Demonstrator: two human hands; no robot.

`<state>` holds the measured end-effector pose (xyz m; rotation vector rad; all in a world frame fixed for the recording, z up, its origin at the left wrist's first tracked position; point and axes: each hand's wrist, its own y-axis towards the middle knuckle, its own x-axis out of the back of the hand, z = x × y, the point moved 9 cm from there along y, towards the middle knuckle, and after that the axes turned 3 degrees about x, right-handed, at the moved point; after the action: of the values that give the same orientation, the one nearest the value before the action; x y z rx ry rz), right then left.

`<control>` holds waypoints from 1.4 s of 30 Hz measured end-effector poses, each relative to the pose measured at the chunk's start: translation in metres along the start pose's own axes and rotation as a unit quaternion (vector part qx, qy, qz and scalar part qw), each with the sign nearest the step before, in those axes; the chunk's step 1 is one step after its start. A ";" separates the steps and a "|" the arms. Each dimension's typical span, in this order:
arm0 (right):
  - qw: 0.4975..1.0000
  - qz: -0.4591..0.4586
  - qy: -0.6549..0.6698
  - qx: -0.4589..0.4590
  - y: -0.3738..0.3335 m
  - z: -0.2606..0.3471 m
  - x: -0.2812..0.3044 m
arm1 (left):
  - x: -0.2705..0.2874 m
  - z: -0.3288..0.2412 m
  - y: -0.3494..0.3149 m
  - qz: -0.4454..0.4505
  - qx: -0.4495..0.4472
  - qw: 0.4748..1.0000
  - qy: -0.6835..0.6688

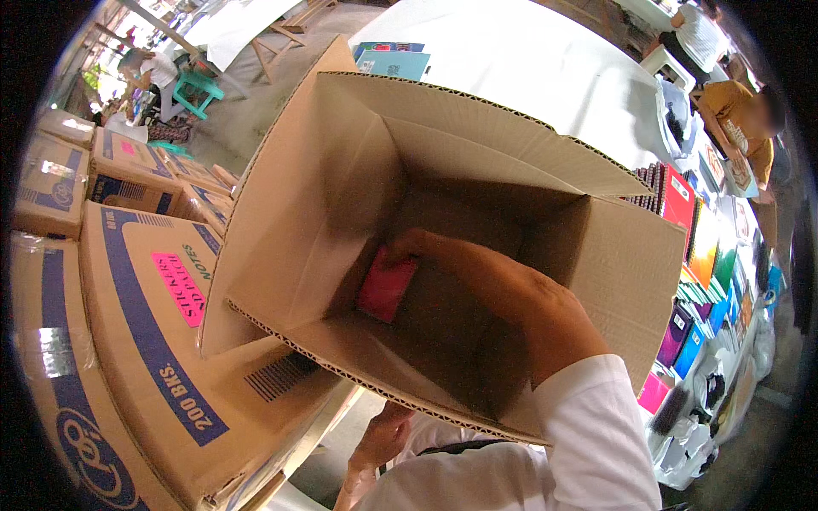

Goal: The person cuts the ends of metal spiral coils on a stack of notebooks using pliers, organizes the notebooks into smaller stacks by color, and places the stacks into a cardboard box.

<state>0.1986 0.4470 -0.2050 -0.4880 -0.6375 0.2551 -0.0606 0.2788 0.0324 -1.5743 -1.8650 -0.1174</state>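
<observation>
An open cardboard box point(626, 281) stands in front of me, its flaps spread outward. My right arm reaches down into it, and my right hand point(402, 247) is closed on the top edge of a pink notebook point(385, 288). The notebook sits upright by the box's left inner wall, low inside. Shadow hides part of my fingers. Below the near flap, outside the box, my left hand point(385, 436) is curled with its fingers folded in. The flap covers part of it, so what it grips, if anything, cannot be made out.
Closed cartons point(153, 341) are stacked at the left. Behind the box is a white tabletop point(528, 68) with blue booklets point(392, 64). Colourful spiral notebooks point(677, 200) and plastic-wrapped goods point(690, 434) crowd the right side. A person in a tan shirt point(728, 106) works at the far right.
</observation>
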 end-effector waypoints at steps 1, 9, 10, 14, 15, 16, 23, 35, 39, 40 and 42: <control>1.000 0.000 0.002 0.003 -0.001 0.000 -0.001 | 0.000 -0.001 0.003 -0.013 -0.003 1.000 0.015; 1.000 0.009 0.007 0.007 0.004 0.001 -0.009 | 0.008 -0.001 0.017 -0.025 -0.012 0.999 0.022; 1.000 0.009 0.006 0.007 0.004 0.001 -0.010 | 0.002 0.006 0.016 0.006 -0.004 0.999 0.034; 1.000 0.014 0.009 0.013 0.006 0.004 -0.013 | -0.010 0.021 0.014 0.062 0.003 0.997 0.046; 1.000 0.017 0.009 0.015 0.007 0.005 -0.014 | -0.008 0.019 0.017 0.057 -0.001 0.998 0.039; 1.000 0.017 0.008 0.014 0.008 0.005 -0.016 | -0.007 0.015 0.021 0.054 -0.004 0.998 0.033; 0.997 0.010 -0.035 0.064 0.022 0.024 -0.022 | -0.010 0.008 0.032 0.062 -0.014 0.998 0.017; 0.998 -0.018 -0.015 0.066 -0.027 0.063 0.026 | -0.036 -0.020 0.059 0.110 -0.106 0.988 -0.027; 0.997 0.005 0.056 0.048 -0.046 0.084 0.041 | -0.047 -0.041 0.069 0.129 -0.144 0.980 -0.048; 0.998 0.012 0.053 0.045 -0.048 0.089 0.046 | -0.051 -0.046 0.073 0.136 -0.154 0.977 -0.052; 0.997 0.026 0.050 0.044 -0.061 0.109 0.060 | -0.061 -0.059 0.078 0.145 -0.171 0.972 -0.066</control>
<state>0.1822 0.4555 -0.0678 -0.4297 -0.5139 0.3060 0.0372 0.2197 0.0164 -2.1217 -1.7578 -0.2172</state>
